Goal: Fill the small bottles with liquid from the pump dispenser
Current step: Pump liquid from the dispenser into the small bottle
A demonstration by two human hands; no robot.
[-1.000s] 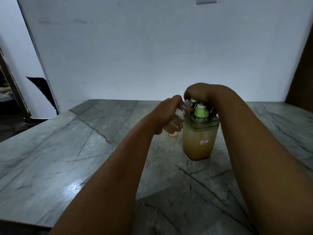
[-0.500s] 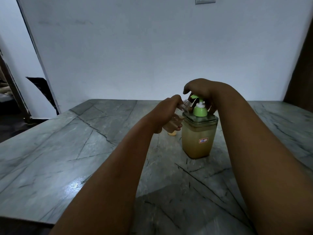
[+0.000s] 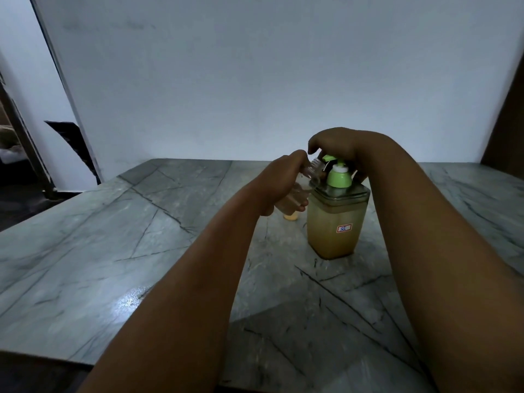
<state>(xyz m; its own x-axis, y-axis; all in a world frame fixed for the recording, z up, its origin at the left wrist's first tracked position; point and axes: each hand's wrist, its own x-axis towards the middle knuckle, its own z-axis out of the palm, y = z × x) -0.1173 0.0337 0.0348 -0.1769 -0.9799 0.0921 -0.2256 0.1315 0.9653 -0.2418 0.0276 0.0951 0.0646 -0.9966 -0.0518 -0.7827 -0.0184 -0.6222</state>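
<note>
A square clear pump dispenser (image 3: 334, 228) with yellowish liquid, a green pump head (image 3: 338, 177) and a small "35" label stands on the marble table (image 3: 141, 251). My right hand (image 3: 343, 146) arches over the pump head from above, fingers curled around its top. My left hand (image 3: 283, 182) grips a small clear bottle (image 3: 310, 173), tilted with its open neck right at the green nozzle. The bottle's lower part is hidden behind my fingers.
A small pale orange object (image 3: 290, 217) sits on the table just behind my left hand; I cannot tell what it is. A white wall rises behind the table, and a dark doorway opens at far left.
The green pump head has risen from its pressed-down position, and my right hand has lifted with it. My left hand keeps the small bottle at the nozzle.
</note>
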